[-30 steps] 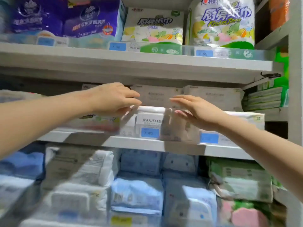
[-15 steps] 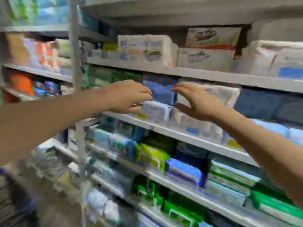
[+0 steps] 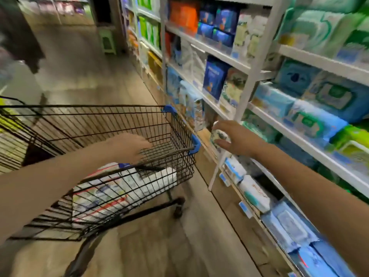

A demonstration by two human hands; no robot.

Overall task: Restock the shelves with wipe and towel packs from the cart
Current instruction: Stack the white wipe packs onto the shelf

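Note:
A black wire cart (image 3: 175, 124) with blue corners stands in the aisle to the left of the shelves. Several white wipe and towel packs (image 3: 153, 179) lie in its near end. My left hand (image 3: 129, 145) hovers over the cart's near rim above those packs, blurred, fingers extended and holding nothing. My right hand (image 3: 237, 139) hangs in the air in front of the lower shelves, fingers loosely spread. A small white and green pack (image 3: 218, 134) shows between its thumb and fingers, seemingly on the shelf behind.
Shelving (image 3: 259, 70) runs along the right, filled with blue, green and white wipe packs (image 3: 311, 114). Wood-look floor (image 3: 83, 76) stretches down the aisle. A green stool (image 3: 107, 43) stands far back. Another rack (image 3: 10, 140) sits at the left edge.
My view swung from the middle shelf down and left to the cart. Both hands left the shelf; the left dropped over the cart, the right lowered beside the lower shelves.

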